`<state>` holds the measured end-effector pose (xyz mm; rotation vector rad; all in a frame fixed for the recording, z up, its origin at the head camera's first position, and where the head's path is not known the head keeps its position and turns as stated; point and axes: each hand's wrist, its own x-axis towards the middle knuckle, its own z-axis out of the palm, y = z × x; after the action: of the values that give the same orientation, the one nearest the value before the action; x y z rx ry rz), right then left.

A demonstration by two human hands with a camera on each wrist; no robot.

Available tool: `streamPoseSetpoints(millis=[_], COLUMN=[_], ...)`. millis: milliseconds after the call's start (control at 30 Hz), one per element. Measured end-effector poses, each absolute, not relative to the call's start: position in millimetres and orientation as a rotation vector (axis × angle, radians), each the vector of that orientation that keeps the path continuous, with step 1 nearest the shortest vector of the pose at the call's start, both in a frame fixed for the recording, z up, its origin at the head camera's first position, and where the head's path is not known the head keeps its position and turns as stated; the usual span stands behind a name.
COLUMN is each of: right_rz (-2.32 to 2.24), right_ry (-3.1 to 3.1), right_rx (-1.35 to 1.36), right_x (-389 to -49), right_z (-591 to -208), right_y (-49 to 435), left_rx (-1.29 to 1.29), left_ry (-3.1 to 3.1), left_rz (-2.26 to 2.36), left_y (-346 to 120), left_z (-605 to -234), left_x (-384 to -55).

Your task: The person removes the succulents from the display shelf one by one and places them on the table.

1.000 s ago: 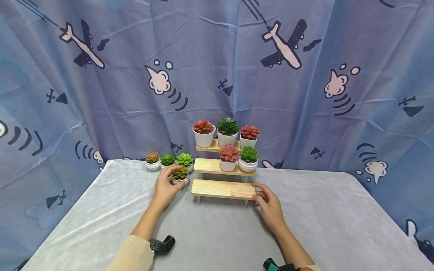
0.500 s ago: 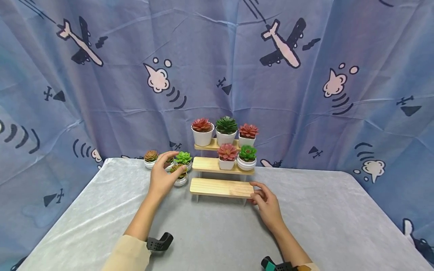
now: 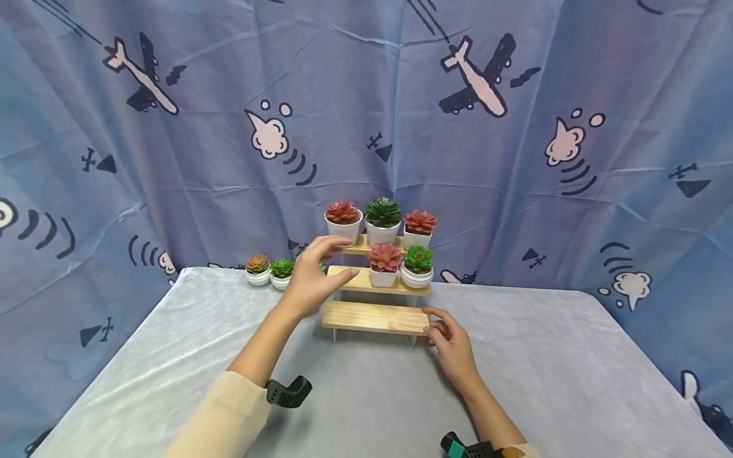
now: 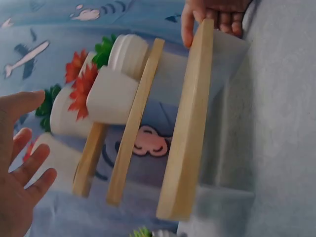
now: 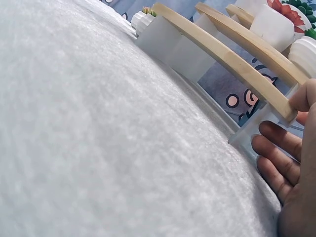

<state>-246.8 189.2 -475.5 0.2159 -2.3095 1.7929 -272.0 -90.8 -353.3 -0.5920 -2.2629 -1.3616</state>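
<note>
Figure: Soft, diffuse light about the tiered stand (image 3: 375, 316).
Head view: faint shadows fall on the tablecloth (image 3: 366, 394) in front of the stand; left of it, the tablecloth is paler. Left wrist view: dimmer, slightly blurred. Right wrist view: bright, near tablecloth unfocused.

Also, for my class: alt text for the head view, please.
A person's open left hand hovers by a three-tier stand while the right hand holds its lowest shelf. Five potted succulents stand on its upper two tiers; other small pots sit on the grey table.
</note>
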Motion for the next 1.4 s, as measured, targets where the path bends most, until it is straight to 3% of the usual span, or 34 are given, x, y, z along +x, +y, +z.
streamPoseSetpoints(millis=[533,1400], right_rz=[1.805,1.802], right_ry=[-2.31,-2.306], right_rx=[0.196,0.207], right_x=[-246,-247], right_z=[-476,-477], right_y=[189,189], left_rx=[-0.707,-0.493], left_ry=[-2.223,-2.15], left_rz=[-1.501,-1.64], left_y=[-47,-16], left_z=[-362,-391], left_x=[-300,-297])
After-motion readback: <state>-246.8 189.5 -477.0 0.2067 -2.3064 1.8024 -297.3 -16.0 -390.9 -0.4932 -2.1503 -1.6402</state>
